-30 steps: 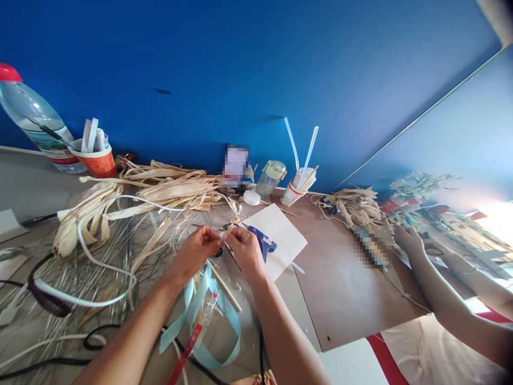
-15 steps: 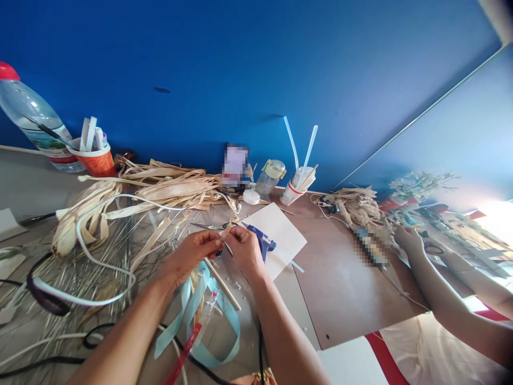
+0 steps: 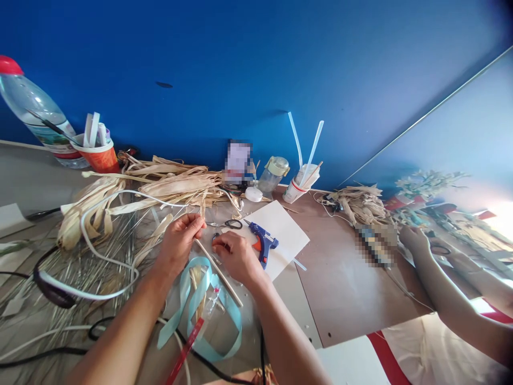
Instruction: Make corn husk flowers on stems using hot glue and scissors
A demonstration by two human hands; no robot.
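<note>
husk strip (image 3: 203, 207), narrow and pale, stands up from the fingertips of the left hand (image 3: 182, 238), which pinches it between thumb and forefinger above the table (image 3: 270, 334). the right hand (image 3: 236, 254) is apart from the left, its fingers curled in at a small dark object (image 3: 215, 237) — whether they grip it, i cannot tell. just beyond the right hand lie scissors (image 3: 233, 224) with black handles, and beside it a blue glue gun (image 3: 262, 240) rests on a white sheet (image 3: 290, 230). a thin wooden stick (image 3: 224, 280) slants between the forearms, its upper end close to the left hand; light blue ribbon (image 3: 236, 334) loops around nearby, with a red and clear plastic wrapper (image 3: 188, 345) lying across it. dried corn husks (image 3: 180, 182) spread behind the left hand, a white cable (image 3: 87, 235) trailing over them. at the blue wall (image 3: 200, 69) stand a clear jar (image 3: 272, 174) and a paper cup (image 3: 294, 192) holding two translucent sticks (image 3: 315, 141); at far left, an orange cup (image 3: 102, 159) stands by a red-capped bottle (image 3: 42, 109). another person's arms (image 3: 444, 289) reach in from the right — what those hands hold is too blurred to tell.
</note>
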